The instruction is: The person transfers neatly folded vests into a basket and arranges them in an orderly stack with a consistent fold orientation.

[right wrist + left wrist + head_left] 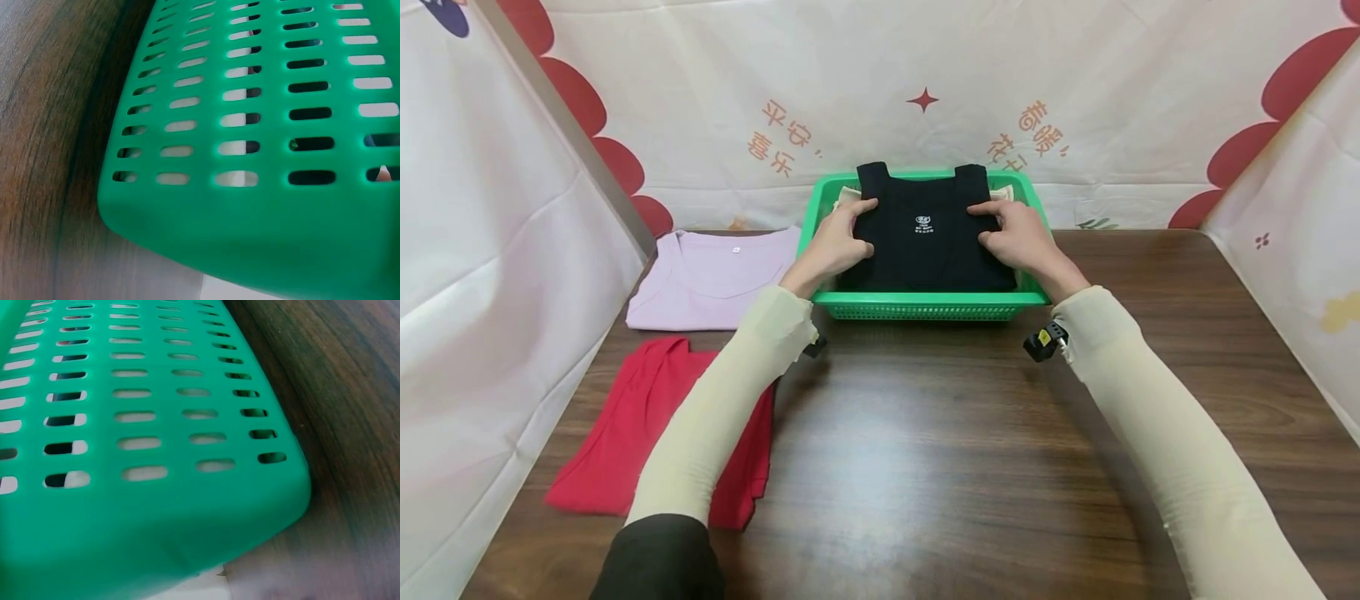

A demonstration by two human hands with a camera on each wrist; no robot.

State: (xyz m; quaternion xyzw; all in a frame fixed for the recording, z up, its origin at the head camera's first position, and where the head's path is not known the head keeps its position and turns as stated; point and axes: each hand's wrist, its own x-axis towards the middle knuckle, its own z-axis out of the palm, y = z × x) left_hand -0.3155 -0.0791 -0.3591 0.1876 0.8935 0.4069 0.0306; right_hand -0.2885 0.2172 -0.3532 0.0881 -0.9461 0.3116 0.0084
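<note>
A folded black tank top (917, 242) with small white print lies in a green perforated basket (925, 306), its straps reaching over the far rim. In the head view my left hand (832, 247) reaches over the basket's left side, thumb and index finger extended onto the top's left edge. On the opposite side my right hand (1019, 242) touches the right edge the same way. The other fingers of both hands are largely hidden. Cream cloth (1003, 192) shows beneath the top. Both wrist views show the basket's slotted wall (162, 506), with dark and pale cloth behind it.
Left of the basket, a folded lilac top (715, 283) lies on the brown wooden table (910, 433). Nearer me is a folded red garment (741, 475), partly covered by my left forearm. A printed white curtain (865, 50) hangs behind the table and along its sides.
</note>
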